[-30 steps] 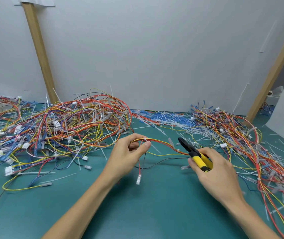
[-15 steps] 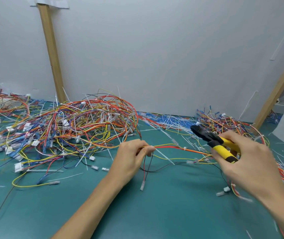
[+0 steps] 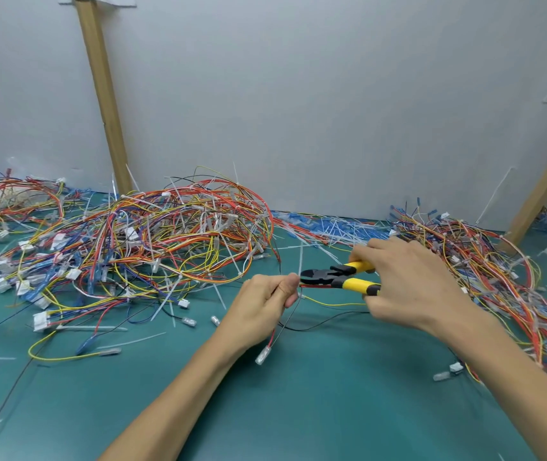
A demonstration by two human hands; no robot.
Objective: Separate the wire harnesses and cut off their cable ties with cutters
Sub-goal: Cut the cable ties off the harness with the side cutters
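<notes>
My left hand (image 3: 267, 302) pinches a small wire harness (image 3: 318, 304) of red, yellow and black wires at mid-table; a red wire with a clear terminal (image 3: 263, 356) hangs below the fist. My right hand (image 3: 411, 284) grips yellow-handled cutters (image 3: 338, 277), their black jaws pointing left and touching the harness right beside my left thumb. A white cable tie (image 3: 300, 257) sticks up from the harness at the jaws. A big tangled pile of harnesses (image 3: 139, 247) lies to the left, another pile (image 3: 485, 274) to the right.
The green mat (image 3: 315, 410) carries loose cut ties and terminals. White and blue tie offcuts (image 3: 325, 227) lie along the back wall. Two wooden posts (image 3: 102, 94) lean against the white wall. A loose yellow wire (image 3: 66, 356) lies at front left.
My right hand swung the cutters left and down, bringing the jaws to the harness at my left thumb. My left hand kept its pinch on the harness. The camera shifted.
</notes>
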